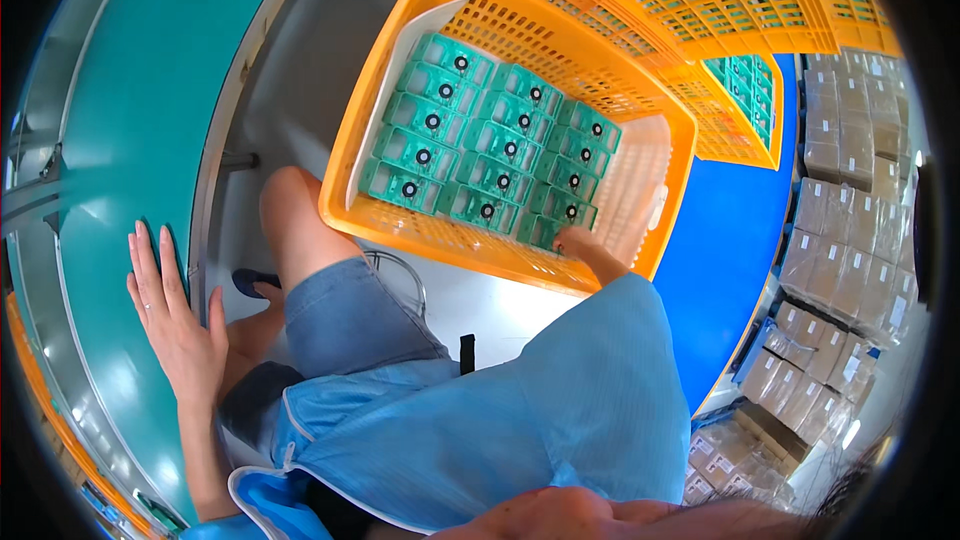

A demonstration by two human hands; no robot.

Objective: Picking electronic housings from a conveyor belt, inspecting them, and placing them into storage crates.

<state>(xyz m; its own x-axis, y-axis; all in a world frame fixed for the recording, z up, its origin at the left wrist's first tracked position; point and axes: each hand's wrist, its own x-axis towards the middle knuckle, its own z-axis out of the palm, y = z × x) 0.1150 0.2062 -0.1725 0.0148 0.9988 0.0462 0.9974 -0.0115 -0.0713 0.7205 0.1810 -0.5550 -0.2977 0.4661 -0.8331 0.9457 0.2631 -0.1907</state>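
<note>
My left hand (178, 325) lies flat on the green tabletop (150, 90), fingers stretched out and holding nothing. To the right stands an orange plastic crate (450, 245) with slotted walls. Inside it, several green translucent plastic cases (510, 148) sit in columns, each with a round black-and-white piece on it. My right hand (575, 241) reaches over the near wall into the crate. Its fingers are curled at the near end of the right column, on a green plastic case (540, 230); the fingertips are partly hidden. A white sheet (375, 130) lines the crate's left wall.
More orange crates (690, 0) stand behind; a smaller-looking one (750, 105) at right also holds green cases. A blue surface (715, 250) lies under the crates at right. Stacked, wrapped brown cartons (840, 250) stand beyond it. My legs are between table and crate.
</note>
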